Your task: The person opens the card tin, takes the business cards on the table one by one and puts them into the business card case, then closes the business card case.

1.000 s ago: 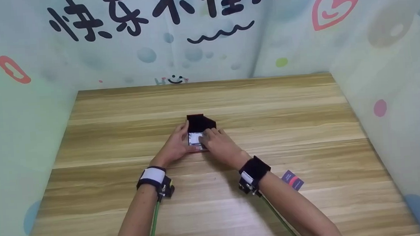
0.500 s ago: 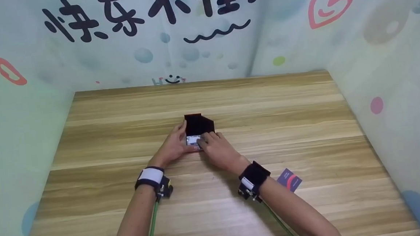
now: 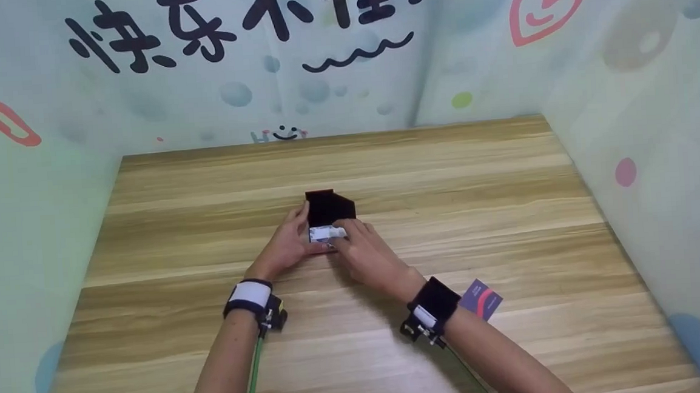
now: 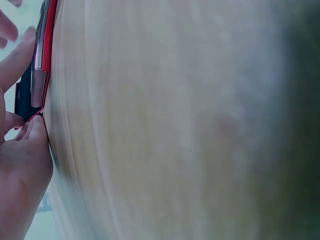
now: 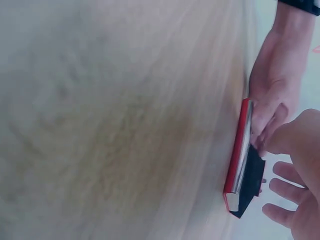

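Note:
A small card case (image 3: 331, 208) stands opened at the table's centre, its black-lined flap tipped back. Its outside is red, with a shiny metal edge (image 5: 245, 145) in the right wrist view. Inside lies a white card (image 3: 323, 233) with a bluish pattern. My left hand (image 3: 286, 243) holds the case by its left side, thumb along the near edge and fingers at the left and back. Over the right part of the card is my right hand (image 3: 368, 253), thumb and index finger apart at the card. In the right wrist view its fingers (image 5: 287, 187) are spread and loosely bent.
A dark purple card (image 3: 481, 299) with a pink-red stripe lies on the wooden table (image 3: 203, 187), partly covered by the right forearm. Green cables (image 3: 253, 372) run back from both wrist cameras. A printed curtain (image 3: 344, 93) rises behind the table and along both sides.
The card inside the case shows lower and flatter than before. My right thumb and index finger have spread apart over it. The left hand keeps its hold; the head view has shifted slightly.

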Tool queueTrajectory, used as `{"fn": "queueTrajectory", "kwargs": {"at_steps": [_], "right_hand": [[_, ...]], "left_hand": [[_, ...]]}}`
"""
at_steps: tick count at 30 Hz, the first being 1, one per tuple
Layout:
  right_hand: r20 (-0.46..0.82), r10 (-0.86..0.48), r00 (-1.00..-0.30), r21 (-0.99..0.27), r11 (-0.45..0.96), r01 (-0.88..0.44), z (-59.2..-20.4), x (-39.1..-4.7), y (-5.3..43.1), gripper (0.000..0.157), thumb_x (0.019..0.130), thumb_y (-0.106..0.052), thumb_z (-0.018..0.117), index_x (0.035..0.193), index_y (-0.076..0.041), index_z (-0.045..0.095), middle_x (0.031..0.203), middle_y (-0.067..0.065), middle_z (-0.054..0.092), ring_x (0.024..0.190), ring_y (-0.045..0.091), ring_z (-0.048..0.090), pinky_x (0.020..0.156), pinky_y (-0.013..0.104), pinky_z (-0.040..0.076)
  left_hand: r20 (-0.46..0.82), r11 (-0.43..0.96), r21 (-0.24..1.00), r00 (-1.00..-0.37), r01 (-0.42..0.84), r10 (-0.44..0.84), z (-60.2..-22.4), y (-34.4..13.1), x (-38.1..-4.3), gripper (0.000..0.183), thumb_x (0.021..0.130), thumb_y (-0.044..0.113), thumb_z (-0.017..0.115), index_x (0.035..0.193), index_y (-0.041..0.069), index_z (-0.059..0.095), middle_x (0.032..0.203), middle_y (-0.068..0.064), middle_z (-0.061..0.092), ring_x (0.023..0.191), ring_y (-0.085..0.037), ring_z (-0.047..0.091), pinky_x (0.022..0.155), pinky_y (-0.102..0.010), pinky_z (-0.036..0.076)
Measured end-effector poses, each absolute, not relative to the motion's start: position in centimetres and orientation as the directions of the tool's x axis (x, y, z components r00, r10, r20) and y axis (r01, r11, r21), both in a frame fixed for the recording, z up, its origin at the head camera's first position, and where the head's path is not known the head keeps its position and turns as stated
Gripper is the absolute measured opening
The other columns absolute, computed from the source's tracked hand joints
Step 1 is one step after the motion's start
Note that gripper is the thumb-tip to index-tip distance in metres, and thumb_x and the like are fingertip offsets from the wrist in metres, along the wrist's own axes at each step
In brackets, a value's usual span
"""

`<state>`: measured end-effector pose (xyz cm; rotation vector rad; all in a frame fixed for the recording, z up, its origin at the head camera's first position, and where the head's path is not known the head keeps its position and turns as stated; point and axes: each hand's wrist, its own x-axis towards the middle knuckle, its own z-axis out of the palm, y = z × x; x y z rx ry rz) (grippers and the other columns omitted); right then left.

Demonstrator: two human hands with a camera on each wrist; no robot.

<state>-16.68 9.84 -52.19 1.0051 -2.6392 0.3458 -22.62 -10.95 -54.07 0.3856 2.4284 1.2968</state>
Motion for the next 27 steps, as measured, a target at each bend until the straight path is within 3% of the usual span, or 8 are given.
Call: {"fn": "queueTrajectory", "kwargs": {"at_steps": [6,11,19,27], "right_hand": [[0.35,-0.589,-0.728,-0.165,0.727,-0.667,-51.9,-15.3,10.3,0.026,0.098,-0.013,0.06,0.12,-0.002,0.069,0.134,0.019,0.057,0.126,0.033,0.054,0.105,0.047,0.05],[0.404,-0.564,-0.72,-0.197,0.715,-0.671,-51.8,-14.1,10.9,0.028,0.095,-0.013,0.065,0.121,-0.002,0.069,0.13,0.017,0.059,0.124,0.031,0.055,0.104,0.049,0.05],[0.453,-0.531,-0.716,-0.194,0.726,-0.66,-51.8,-12.2,12.6,0.024,0.093,-0.017,0.069,0.114,-0.006,0.072,0.128,0.016,0.063,0.123,0.032,0.058,0.102,0.049,0.051],[0.379,-0.562,-0.735,-0.195,0.728,-0.657,-51.0,-10.8,14.8,0.041,0.086,-0.027,0.077,0.121,-0.007,0.069,0.132,0.017,0.061,0.127,0.035,0.056,0.107,0.052,0.05]], "left_hand": [[-0.183,0.542,0.838,-0.9,0.067,0.395,-54.1,-10.9,-22.7,0.115,0.08,0.04,0.082,0.161,0.017,0.004,0.169,-0.015,0.008,0.156,-0.034,0.01,0.129,-0.047,0.013],[-0.182,0.528,0.847,-0.898,0.064,0.4,-54.1,-10.9,-22.7,0.112,0.082,0.034,0.082,0.161,0.015,0.005,0.168,-0.015,0.012,0.155,-0.033,0.015,0.129,-0.045,0.018],[-0.211,0.508,0.861,-0.893,0.021,0.397,-54.2,-11.1,-22.7,0.11,0.083,0.027,0.081,0.161,0.018,0.004,0.169,-0.013,0.006,0.155,-0.031,0.018,0.128,-0.041,0.02],[-0.215,0.51,0.86,-0.893,0.019,0.396,-54.3,-10.9,-22.8,0.111,0.083,0.025,0.082,0.161,0.018,0.004,0.169,-0.015,0.004,0.154,-0.033,0.022,0.127,-0.039,0.024]]}}
